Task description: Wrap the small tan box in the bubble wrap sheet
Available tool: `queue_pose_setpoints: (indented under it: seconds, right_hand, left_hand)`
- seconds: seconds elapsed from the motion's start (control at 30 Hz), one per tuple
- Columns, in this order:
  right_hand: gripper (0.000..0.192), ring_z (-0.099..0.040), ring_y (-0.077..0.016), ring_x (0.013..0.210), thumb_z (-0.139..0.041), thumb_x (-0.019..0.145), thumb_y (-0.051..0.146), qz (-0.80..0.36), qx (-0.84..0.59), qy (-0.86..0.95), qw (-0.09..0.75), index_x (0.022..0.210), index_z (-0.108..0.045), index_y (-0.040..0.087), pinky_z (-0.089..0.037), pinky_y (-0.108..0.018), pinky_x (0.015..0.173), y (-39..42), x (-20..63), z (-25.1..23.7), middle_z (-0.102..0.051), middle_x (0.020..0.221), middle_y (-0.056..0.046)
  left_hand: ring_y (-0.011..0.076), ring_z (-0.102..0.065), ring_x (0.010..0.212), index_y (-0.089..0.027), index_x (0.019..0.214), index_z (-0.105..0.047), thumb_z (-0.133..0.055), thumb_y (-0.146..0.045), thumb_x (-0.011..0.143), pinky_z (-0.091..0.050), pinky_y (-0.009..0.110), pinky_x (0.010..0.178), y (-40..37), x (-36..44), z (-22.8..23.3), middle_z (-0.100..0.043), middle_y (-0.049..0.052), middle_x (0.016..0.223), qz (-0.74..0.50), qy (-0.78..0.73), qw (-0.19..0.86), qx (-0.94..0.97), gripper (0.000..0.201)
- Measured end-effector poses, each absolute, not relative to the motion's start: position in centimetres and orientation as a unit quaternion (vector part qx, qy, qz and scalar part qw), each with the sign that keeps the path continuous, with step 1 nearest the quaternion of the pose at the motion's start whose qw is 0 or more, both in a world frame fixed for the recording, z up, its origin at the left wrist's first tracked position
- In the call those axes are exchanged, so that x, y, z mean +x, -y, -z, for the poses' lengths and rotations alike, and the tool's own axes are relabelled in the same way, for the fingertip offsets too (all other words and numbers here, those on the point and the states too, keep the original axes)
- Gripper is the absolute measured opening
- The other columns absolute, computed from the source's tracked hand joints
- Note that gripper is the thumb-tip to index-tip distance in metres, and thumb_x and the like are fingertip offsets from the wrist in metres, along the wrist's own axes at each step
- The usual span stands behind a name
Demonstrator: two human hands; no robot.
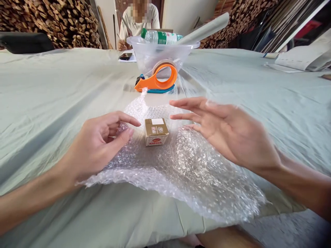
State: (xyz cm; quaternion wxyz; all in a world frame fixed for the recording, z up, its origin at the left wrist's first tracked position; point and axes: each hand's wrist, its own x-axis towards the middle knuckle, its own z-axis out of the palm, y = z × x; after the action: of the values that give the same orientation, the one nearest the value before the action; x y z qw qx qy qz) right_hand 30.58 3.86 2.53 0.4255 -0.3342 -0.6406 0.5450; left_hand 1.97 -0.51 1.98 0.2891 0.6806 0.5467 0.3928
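A small gold and white box [156, 132] with printed labels sits on a crumpled sheet of bubble wrap [207, 179] at the table's near side. To the left of the box is my left hand [103, 139], its index finger and thumb apart and the other fingers curled; bubble wrap shows behind the thumb and index finger, but no grip on it is visible. On the right, my right hand [224, 127] hovers over the wrap with fingers stretched out and nothing in them. Neither hand touches the box.
Beyond the wrap lies an orange tape dispenser [157, 80] with a blue item beneath it. A translucent basin [139, 51] behind it holds a bottle [161, 37] and a pale roll [207, 27]. Across the table sits a person [152, 17] near a phone [126, 56]. Papers [300, 60] lie far right.
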Motion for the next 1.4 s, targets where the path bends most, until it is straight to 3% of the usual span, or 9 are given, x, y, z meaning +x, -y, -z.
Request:
queue_pose_setpoints:
  seconds: [0.13, 0.4, 0.5, 0.63, 0.8, 0.93, 1.13, 1.23, 1.4]
  right_hand:
    - [0.037, -0.074, -0.0218, 0.121, -0.047, 0.118, 0.038, -0.479, -0.337, 0.686, 0.433, 0.117, -0.082, 0.026, -0.059, -0.037, 0.105, -3.8, 29.9, -3.2, -0.079, 0.135, -0.002]
    - [0.037, -0.074, -0.025, 0.111, -0.051, 0.113, 0.04, -0.522, -0.234, 0.671, 0.472, 0.102, -0.08, 0.021, -0.064, -0.036, 0.091, -5.3, 26.8, -3.7, -0.079, 0.114, -0.009]
    - [0.034, -0.07, -0.0281, 0.124, -0.054, 0.111, 0.045, -0.533, -0.219, 0.661, 0.48, 0.103, -0.08, 0.023, -0.067, -0.04, 0.092, -5.4, 26.6, -3.1, -0.077, 0.123, -0.01]
    - [0.038, -0.06, -0.0287, 0.143, -0.044, 0.113, 0.031, -0.528, -0.186, 0.669, 0.489, 0.109, -0.082, 0.027, -0.068, -0.047, 0.104, -4.8, 27.2, -2.4, -0.071, 0.134, -0.008]
    - [0.036, -0.066, -0.0266, 0.122, -0.049, 0.114, 0.031, -0.481, -0.175, 0.695, 0.504, 0.113, -0.085, 0.031, -0.065, -0.046, 0.11, -4.3, 27.8, -1.1, -0.068, 0.123, -0.008]
    - [0.038, -0.067, -0.0267, 0.118, -0.046, 0.116, 0.035, -0.426, -0.161, 0.749, 0.48, 0.126, -0.082, 0.037, -0.06, -0.045, 0.113, -4.4, 28.2, -0.2, -0.072, 0.123, -0.005]
    - [0.041, -0.07, -0.0265, 0.118, -0.04, 0.119, 0.036, -0.341, -0.151, 0.819, 0.436, 0.139, -0.076, 0.042, -0.042, -0.052, 0.135, -5.0, 29.3, 0.1, -0.077, 0.127, -0.001]
    - [0.042, -0.069, -0.0269, 0.124, -0.042, 0.118, 0.034, -0.338, -0.134, 0.821, 0.441, 0.14, -0.076, 0.043, -0.043, -0.051, 0.133, -5.0, 29.3, 0.3, -0.077, 0.127, 0.0]
    - [0.041, -0.066, -0.0253, 0.125, -0.041, 0.116, 0.03, -0.407, -0.156, 0.752, 0.495, 0.13, -0.079, 0.04, -0.052, -0.042, 0.119, -4.4, 28.2, 0.2, -0.074, 0.129, 0.0]
  left_hand:
    - [0.0078, -0.048, 0.048, -0.026, 0.106, -0.083, -0.07, -0.039, 0.1, -0.031, 0.018, 0.044, 0.9, 2.2, -2.6, -0.062, -0.004, 0.056, -0.387, -0.55, 0.28, 0.685, 0.019]
    - [0.0099, -0.061, 0.066, -0.027, 0.112, -0.081, -0.077, -0.038, 0.101, -0.045, 0.017, 0.053, 0.9, 2.5, -2.5, -0.07, -0.002, 0.078, -0.445, -0.518, 0.3, 0.667, 0.017]
    - [0.0111, -0.066, 0.07, -0.028, 0.113, -0.081, -0.077, -0.039, 0.102, -0.05, 0.018, 0.056, 0.9, 2.4, -2.5, -0.072, -0.001, 0.08, -0.453, -0.503, 0.324, 0.66, 0.017]
    - [0.0101, -0.071, 0.072, -0.027, 0.111, -0.082, -0.076, -0.036, 0.105, -0.057, 0.016, 0.062, 1.1, 2.6, -2.6, -0.079, -0.002, 0.084, -0.458, -0.484, 0.346, 0.661, 0.013]
    - [0.0085, -0.077, 0.084, -0.028, 0.118, -0.081, -0.08, -0.034, 0.104, -0.063, 0.012, 0.073, 1.1, 3.1, -2.8, -0.083, -0.003, 0.098, -0.484, -0.465, 0.35, 0.653, 0.015]
    - [0.0108, -0.081, 0.098, -0.029, 0.132, -0.075, -0.068, -0.031, 0.112, -0.067, 0.016, 0.083, 1.4, 3.3, -2.8, -0.085, -0.002, 0.112, -0.488, -0.45, 0.343, 0.665, 0.022]
    - [0.0144, -0.081, 0.121, -0.03, 0.141, -0.07, -0.066, -0.021, 0.11, -0.063, 0.027, 0.113, 2.1, 3.4, -1.9, -0.086, -0.003, 0.126, -0.454, -0.437, 0.269, 0.728, 0.032]
    - [0.0159, -0.078, 0.131, -0.031, 0.142, -0.069, -0.065, -0.017, 0.109, -0.057, 0.032, 0.124, 2.1, 3.4, -1.4, -0.084, -0.004, 0.133, -0.429, -0.426, 0.189, 0.774, 0.036]
    - [0.0203, -0.076, 0.137, -0.034, 0.143, -0.069, -0.056, -0.019, 0.113, -0.058, 0.039, 0.122, 1.4, 3.0, -1.1, -0.08, -0.001, 0.144, -0.364, -0.392, 0.074, 0.842, 0.035]
